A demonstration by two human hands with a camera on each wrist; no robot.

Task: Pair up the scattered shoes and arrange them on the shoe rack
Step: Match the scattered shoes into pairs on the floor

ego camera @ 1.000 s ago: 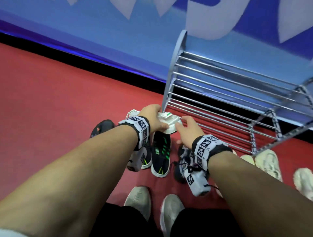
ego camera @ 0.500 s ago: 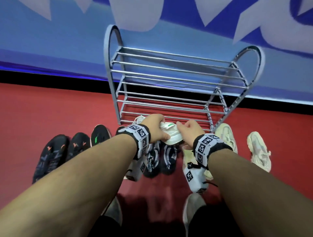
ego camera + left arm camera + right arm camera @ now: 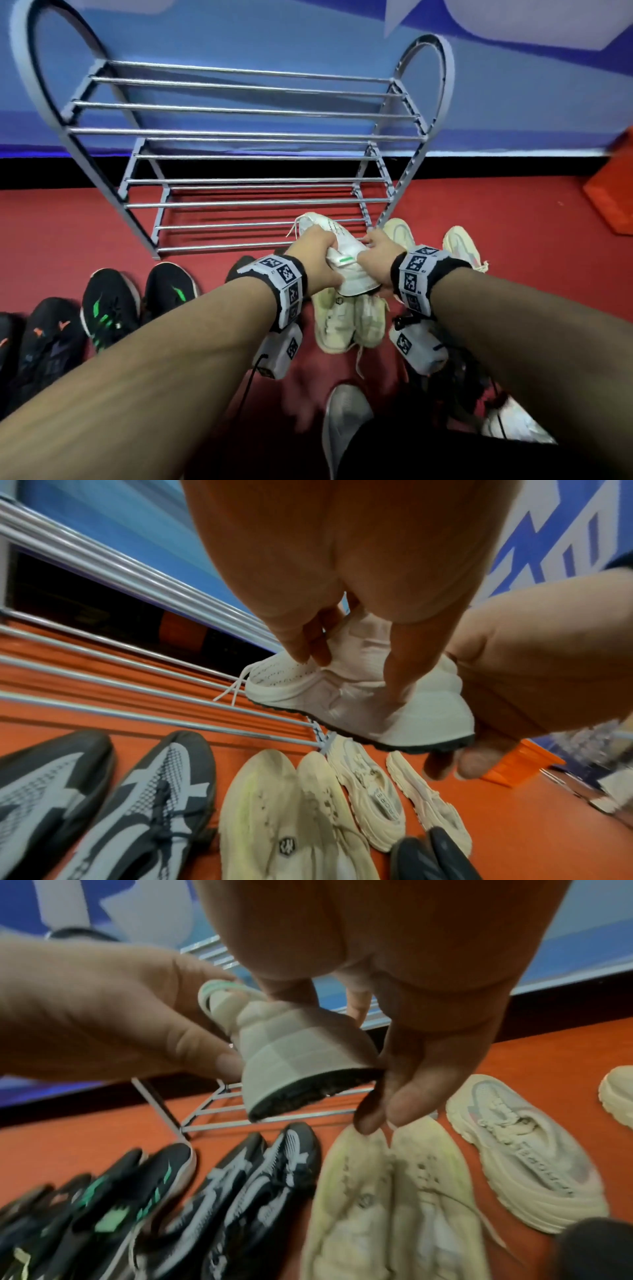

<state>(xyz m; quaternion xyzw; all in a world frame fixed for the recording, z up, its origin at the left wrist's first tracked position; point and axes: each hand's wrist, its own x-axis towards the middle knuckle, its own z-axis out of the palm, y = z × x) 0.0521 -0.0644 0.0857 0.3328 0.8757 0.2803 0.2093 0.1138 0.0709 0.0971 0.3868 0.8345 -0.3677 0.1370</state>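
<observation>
A white sneaker (image 3: 329,229) with a green heel tab and a dark sole hangs in the air in front of the lowest bars of the grey metal shoe rack (image 3: 239,133), near its right leg. My left hand (image 3: 317,260) grips its upper from the left, with fingers (image 3: 304,645) curled over the knit top. From the right, my right hand (image 3: 375,260) grips the heel (image 3: 298,1053). The toe points toward the rack. All the rack's tiers are bare. Whether a second white shoe lies behind this one, I cannot tell.
Shoes line the red floor before the rack: black ones with orange marks (image 3: 48,339), black ones with green marks (image 3: 109,308), a black-and-white pair (image 3: 137,791), a cream pair (image 3: 342,325) under my hands, and chunky cream ones (image 3: 462,246) on the right. An orange box (image 3: 613,192) stands far right.
Both hands have carried the white sneaker rightward along the rack's front, from over the black-and-green shoe to over the cream pair. The view has swung so the whole rack shows.
</observation>
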